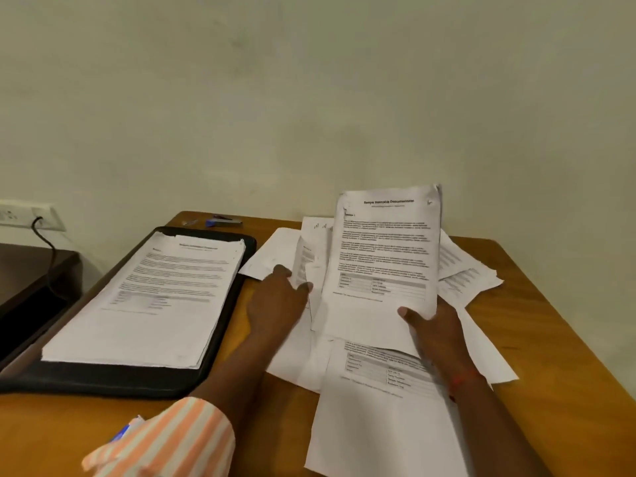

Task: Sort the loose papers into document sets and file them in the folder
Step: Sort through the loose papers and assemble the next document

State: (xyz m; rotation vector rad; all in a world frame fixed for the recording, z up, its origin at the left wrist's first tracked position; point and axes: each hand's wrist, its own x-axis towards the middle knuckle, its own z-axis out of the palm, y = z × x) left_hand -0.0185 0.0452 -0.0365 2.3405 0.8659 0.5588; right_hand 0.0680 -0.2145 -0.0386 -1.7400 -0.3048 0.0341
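Observation:
A black folder (220, 339) lies open on the left of the wooden table (550, 339), with a neat stack of printed pages (148, 290) on it. Loose papers (378, 418) are spread over the table's middle and right. My right hand (433, 335) holds a printed document set (382, 266) upright by its lower right edge, thumb on the front. My left hand (278, 301) pinches the edge of a bent sheet (304, 266) just left of that set.
A blue and dark stapler (223, 221) lies at the table's far edge behind the folder. A wall socket with a black cable (41, 228) is at the left, above a dark side table (31, 270). The wall stands close behind.

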